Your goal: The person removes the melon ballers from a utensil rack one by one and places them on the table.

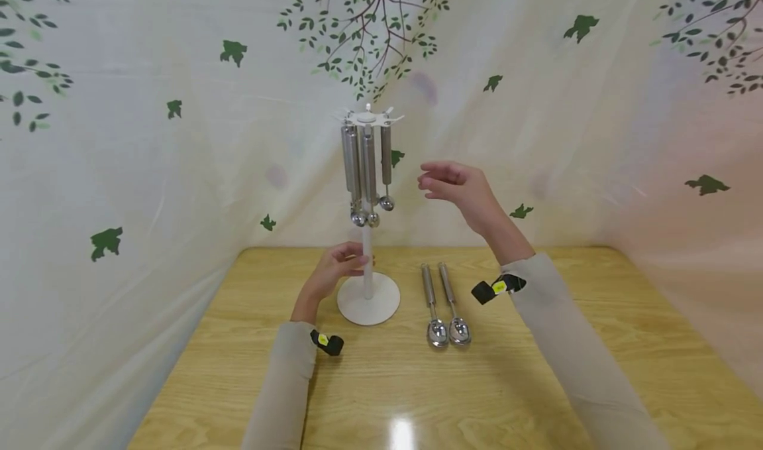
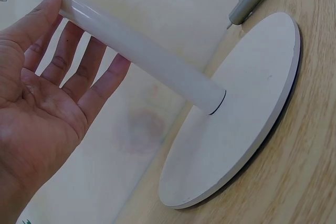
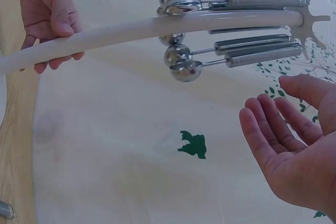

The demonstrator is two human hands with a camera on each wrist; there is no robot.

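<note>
A white utensil stand (image 1: 367,251) with a round base rises from the table, and several steel scoops (image 1: 368,171) hang by their handles from the hooks at its top. The left hand (image 1: 336,269) holds the pole low down, its thumb on one side and fingertips on the other, as the left wrist view shows. Off to the right of the hanging scoops, the right hand (image 1: 461,188) is raised in the air with relaxed, slightly bent fingers and nothing in them. Two steel spoon-like scoops (image 1: 448,311) lie side by side on the table, right of the base.
The wooden table (image 1: 238,384) reaches back to a pale cloth backdrop (image 1: 179,171) printed with branches and green leaf shapes. A black wrist camera (image 1: 328,342) is strapped at the left cuff and another wrist camera (image 1: 490,291) at the right.
</note>
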